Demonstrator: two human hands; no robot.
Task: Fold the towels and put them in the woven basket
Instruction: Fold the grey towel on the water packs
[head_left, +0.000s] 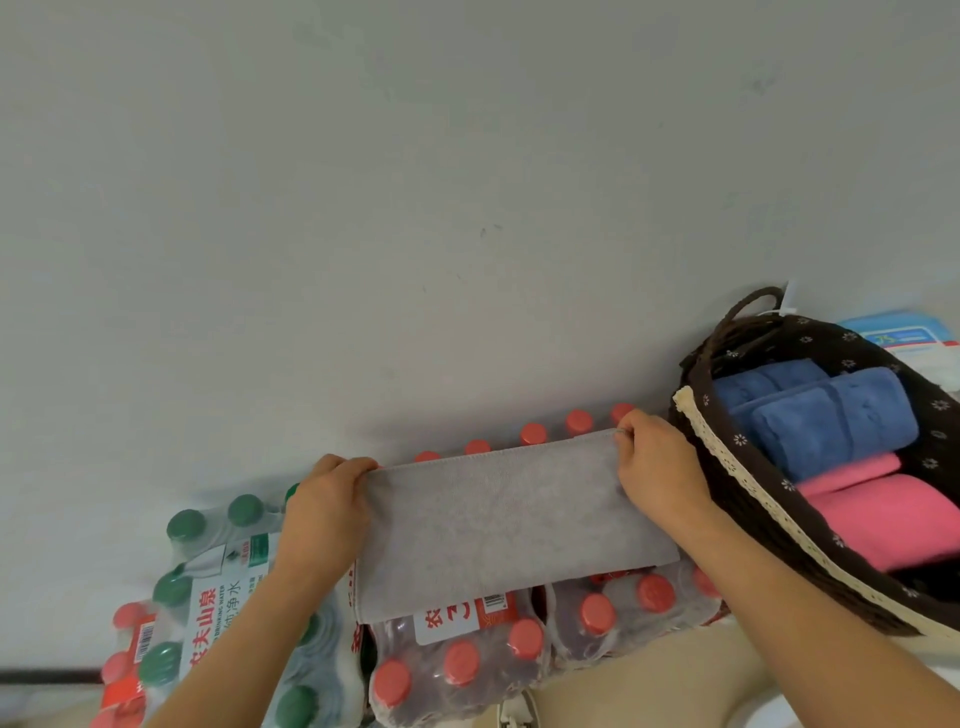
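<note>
My left hand and right hand fingers pinched the grey towel by its far corners on the bottle packs; I reckoned the bumpy caps could skew the fold.

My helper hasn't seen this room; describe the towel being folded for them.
Left of the woven basket sit packs of red-capped bottles. The grey towel lies across them, left hand and right hand holding its ends. The basket holds only blue towels and pink towels.
</note>
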